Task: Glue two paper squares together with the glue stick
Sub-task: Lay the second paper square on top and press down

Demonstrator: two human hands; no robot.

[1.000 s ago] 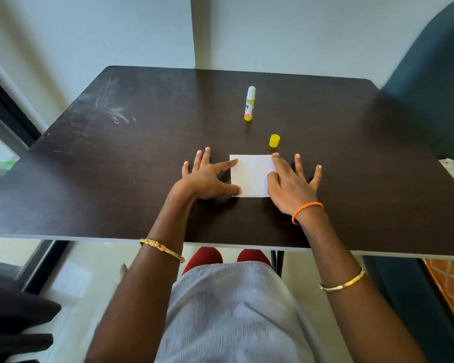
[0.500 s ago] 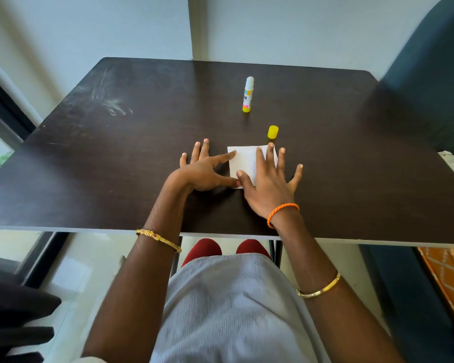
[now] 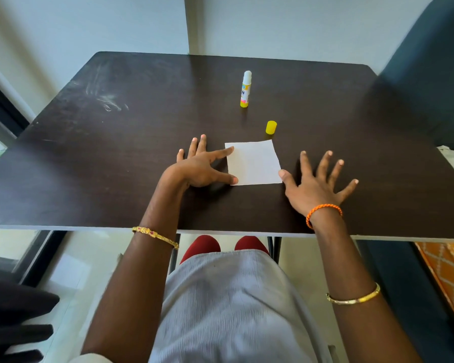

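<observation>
a white paper square [image 3: 253, 163] lies flat on the dark surface [image 3: 116, 158], near its front edge and about midway across. whether it is one sheet or two stacked cannot be told; only one white face shows.

the left hand [image 3: 202, 166] rests just left of the paper, spread and released, gripping nothing. its forefinger tip lies on the paper's far left corner and its thumb tip presses the near left corner, while the other fingers lie on the surface beside the paper.

the right hand [image 3: 319, 184] lies flat just right of the paper, fingers fanned wide and released, holding nothing. its thumb tip touches, or all but touches, the paper's near right corner; the rest of the hand is off the paper. an orange bracelet [image 3: 324, 212] circles that wrist.

just beyond the paper's far right corner stands a small yellow cap [image 3: 271, 127], apart from the paper. farther back from the paper, the glue stick [image 3: 245, 89] stands upright with its white top bare and its yellow base on the surface, well clear of both hands.
</observation>
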